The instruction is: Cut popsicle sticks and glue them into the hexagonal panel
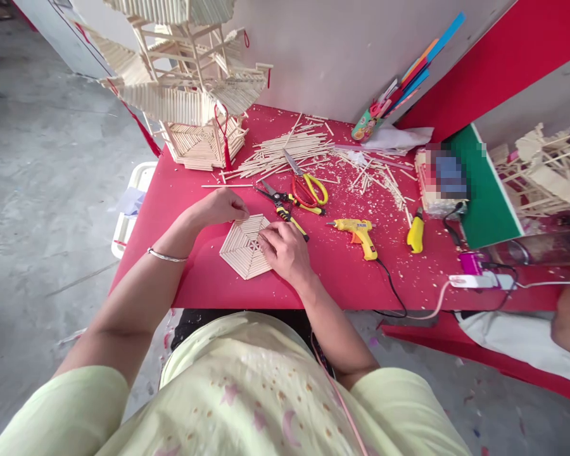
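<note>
Beyond the left hand (pixel 221 208) stands a stick pagoda (pixel 171 104). That hand curls at the top edge of a hexagonal stick panel (pixel 240 253); the right hand (pixel 289 252) touches its right side. Neither grip can be told. Right of them lies a yellow glue gun (pixel 354 225).

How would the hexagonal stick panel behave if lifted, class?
The panel is probably light, being made of thin sticks. It should stay fairly stiff, since they lie closely side by side. It may crack along the radiating seams.
</note>
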Available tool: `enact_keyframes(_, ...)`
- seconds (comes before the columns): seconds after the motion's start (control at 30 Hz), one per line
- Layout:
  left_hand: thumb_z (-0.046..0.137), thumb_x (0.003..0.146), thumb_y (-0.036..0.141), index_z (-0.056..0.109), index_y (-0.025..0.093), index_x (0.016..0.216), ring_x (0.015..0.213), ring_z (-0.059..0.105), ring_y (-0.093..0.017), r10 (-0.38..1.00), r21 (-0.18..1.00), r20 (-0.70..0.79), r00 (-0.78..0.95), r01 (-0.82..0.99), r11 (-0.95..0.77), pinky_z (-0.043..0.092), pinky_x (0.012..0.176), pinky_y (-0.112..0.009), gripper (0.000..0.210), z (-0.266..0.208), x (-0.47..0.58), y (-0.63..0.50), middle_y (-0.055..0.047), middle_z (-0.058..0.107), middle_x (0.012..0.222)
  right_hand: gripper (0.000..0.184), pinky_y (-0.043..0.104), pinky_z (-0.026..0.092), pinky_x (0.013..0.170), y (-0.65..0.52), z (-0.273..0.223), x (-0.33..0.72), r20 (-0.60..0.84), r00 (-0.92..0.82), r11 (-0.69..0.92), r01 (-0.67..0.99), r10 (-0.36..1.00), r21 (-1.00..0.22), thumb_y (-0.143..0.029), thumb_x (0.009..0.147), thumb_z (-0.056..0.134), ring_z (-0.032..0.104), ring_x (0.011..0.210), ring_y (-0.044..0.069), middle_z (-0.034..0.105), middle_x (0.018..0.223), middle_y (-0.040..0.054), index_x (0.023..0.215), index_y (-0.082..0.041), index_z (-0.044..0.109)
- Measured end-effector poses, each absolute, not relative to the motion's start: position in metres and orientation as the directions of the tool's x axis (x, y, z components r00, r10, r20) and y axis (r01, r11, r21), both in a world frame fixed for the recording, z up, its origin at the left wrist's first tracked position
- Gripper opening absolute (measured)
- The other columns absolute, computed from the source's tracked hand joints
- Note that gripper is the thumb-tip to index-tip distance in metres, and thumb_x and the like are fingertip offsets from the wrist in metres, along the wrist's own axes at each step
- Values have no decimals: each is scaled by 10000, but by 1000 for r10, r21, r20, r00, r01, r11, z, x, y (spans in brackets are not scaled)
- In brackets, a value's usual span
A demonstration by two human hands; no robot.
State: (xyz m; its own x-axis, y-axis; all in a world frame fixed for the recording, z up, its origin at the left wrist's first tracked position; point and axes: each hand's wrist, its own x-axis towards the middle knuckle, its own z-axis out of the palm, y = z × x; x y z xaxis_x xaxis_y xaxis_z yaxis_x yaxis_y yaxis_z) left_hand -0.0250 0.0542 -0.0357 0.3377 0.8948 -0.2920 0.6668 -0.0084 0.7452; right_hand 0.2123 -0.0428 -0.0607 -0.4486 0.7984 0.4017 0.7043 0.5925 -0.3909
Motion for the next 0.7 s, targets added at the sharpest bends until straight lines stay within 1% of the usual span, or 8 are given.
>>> enact_keyframes(0.1,705,713,369,812,170,734,667,600,-150,902,760,-277,331,650,-5,448,625,-243,226,-37,-27,53,-25,722,678,289,338,517,1014,-46,-50,233,434,-327,505,765,839,-400,-266,1053,544,654,1099,205,720,1208,82,1249,-212,750)
enact_keyframes(0.2,740,712,407,836,180,799,652,583,-143,913,785,-277,299,618,36,444,620,-247,261,-41,-30,55,-26,724,694,388,358,510,1013,-51,-39,280,422,28,141,921,906,-364,-155,984,496,649,1166,233,703,1278,112,1287,-202,733)
enact_keyframes(0.3,765,701,402,836,177,802,623,553,-131,914,822,-288,287,564,82,437,607,-249,257,-42,-29,55,-25,705,670,480,459,498,1011,-53,-34,334,247,331,-290,938,911,-189,-211,883,606,619,1232,355,673,1314,195,1351,-143,691)
enact_keyframes(0.37,772,689,365,834,171,798,614,549,-130,914,841,-303,271,527,123,440,601,-251,231,-40,-26,54,-26,697,655,504,467,513,956,-49,-34,361,91,413,-405,909,906,-96,-266,881,623,637,1197,383,680,1277,230,1357,-113,679)
enact_keyframes(0.43,773,675,328,825,164,777,606,546,-127,918,856,-305,256,496,146,443,597,-252,199,-37,-25,53,-27,694,649,476,445,516,936,-45,-35,376,19,423,-421,903,906,-85,-287,889,603,656,1161,368,699,1228,234,1319,-104,694)
enact_keyframes(0.53,784,674,324,814,157,768,602,535,-118,929,886,-271,251,443,139,431,583,-247,193,-37,-28,52,-31,696,667,436,406,509,935,-42,-32,371,93,388,-359,904,917,-233,-312,874,595,676,1101,328,740,1151,192,1252,-125,704)
enact_keyframes(0.63,801,683,349,811,147,792,589,508,-105,940,917,-245,239,372,144,391,545,-241,229,-41,-33,52,-42,699,693,481,385,513,834,-45,-22,339,182,313,-221,890,932,-399,-363,885,573,692,944,296,763,1055,132,1320,-169,640)
enact_keyframes(0.7,808,689,355,809,142,811,578,492,-97,938,928,-255,234,332,169,361,522,-237,245,-44,-36,52,-47,697,700,478,373,501,758,-47,-15,307,201,183,-80,898,962,-432,-373,916,528,676,853,281,753,989,115,1344,-177,612)
